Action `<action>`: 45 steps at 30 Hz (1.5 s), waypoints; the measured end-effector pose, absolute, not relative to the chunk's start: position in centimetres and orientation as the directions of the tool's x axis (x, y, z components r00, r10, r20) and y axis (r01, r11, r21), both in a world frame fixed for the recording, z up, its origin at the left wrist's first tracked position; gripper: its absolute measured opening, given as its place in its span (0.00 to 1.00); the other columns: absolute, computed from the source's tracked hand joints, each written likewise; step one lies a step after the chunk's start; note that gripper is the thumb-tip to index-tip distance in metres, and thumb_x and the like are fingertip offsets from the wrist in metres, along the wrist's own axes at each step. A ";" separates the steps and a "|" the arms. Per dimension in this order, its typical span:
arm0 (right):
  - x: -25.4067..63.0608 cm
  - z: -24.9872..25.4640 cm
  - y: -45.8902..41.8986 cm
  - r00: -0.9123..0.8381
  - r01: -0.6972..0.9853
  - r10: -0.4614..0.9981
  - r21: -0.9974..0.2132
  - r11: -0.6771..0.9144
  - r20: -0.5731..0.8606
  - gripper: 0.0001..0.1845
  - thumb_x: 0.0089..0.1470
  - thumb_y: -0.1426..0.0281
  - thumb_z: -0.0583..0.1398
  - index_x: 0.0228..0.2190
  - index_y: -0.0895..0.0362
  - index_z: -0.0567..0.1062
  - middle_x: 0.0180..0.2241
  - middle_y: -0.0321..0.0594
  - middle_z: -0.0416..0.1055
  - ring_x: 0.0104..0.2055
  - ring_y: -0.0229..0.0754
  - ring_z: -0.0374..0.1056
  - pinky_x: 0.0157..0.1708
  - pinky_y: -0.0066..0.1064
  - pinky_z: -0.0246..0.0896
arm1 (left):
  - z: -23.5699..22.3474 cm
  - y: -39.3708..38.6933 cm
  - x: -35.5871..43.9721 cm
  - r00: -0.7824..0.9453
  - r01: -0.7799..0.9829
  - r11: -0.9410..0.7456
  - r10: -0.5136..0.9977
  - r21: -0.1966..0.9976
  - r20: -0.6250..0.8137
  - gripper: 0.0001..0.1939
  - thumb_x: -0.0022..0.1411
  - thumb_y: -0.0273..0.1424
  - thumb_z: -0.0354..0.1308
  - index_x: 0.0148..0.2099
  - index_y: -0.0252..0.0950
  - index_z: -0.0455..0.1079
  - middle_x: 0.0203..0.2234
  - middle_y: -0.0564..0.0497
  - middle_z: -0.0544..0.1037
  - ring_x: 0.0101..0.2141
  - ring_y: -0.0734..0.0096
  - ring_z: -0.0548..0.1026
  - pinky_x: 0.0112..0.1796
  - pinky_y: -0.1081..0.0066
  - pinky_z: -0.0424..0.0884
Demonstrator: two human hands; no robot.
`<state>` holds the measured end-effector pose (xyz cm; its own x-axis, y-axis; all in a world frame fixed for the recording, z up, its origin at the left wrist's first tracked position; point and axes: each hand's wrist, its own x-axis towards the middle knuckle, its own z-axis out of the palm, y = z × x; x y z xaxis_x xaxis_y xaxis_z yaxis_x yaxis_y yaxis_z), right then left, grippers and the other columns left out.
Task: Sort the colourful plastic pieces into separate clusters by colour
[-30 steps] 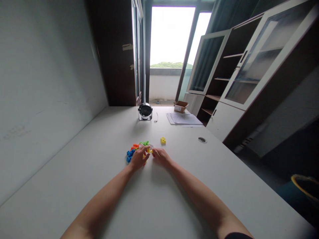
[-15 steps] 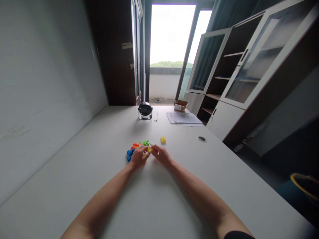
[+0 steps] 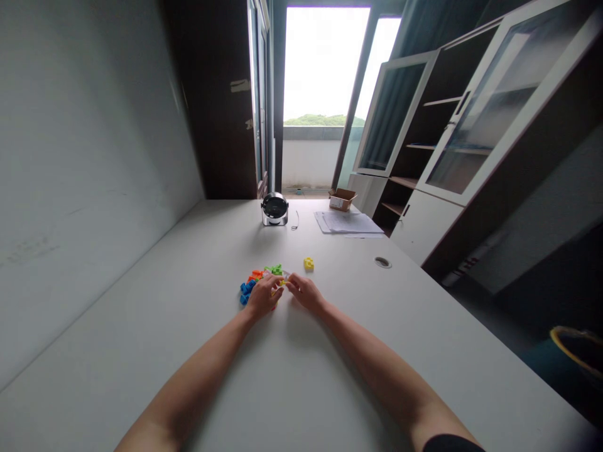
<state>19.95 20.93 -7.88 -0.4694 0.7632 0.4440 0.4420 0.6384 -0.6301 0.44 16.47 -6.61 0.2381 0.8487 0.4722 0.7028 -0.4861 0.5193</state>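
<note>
The person's left hand (image 3: 264,296) and right hand (image 3: 305,293) were close together above a white desk (image 3: 188,326), and neither hand lay open. The fingers of both hands were bent inward and met around a small yellow plastic piece (image 3: 281,282), which seemed to be pinched between them, but it was too small and too much covered to see the exact grip. The left hand was also just beside a loose pile of small coloured plastic pieces (image 3: 257,279), with blue, orange and green pieces, and its palm side partly covered this pile. A separate yellow block (image 3: 308,264) lay alone on the desk, a little beyond the right hand and not touching it.

Farther along the desk stood a round black and silver desk fan (image 3: 274,209), and a thin dark wire (image 3: 295,220) lay just beside it. To the right of the fan was a stack of white papers (image 3: 346,222), and a small open cardboard box (image 3: 342,199) stood behind the papers. A round cable hole (image 3: 383,263) was set in the desk top, near its right edge.
</note>
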 end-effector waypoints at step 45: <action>20.1 -7.8 20.9 -0.490 0.442 0.768 -0.642 0.626 0.412 0.17 0.66 0.61 0.53 0.28 0.55 0.70 0.23 0.34 0.68 0.24 0.36 0.61 0.28 0.28 0.54 | -6.7 16.5 0.4 0.226 0.681 -0.481 0.855 0.552 0.466 0.15 0.65 0.30 0.57 0.54 0.39 0.69 0.42 0.48 0.78 0.37 0.67 0.75 0.44 0.65 0.71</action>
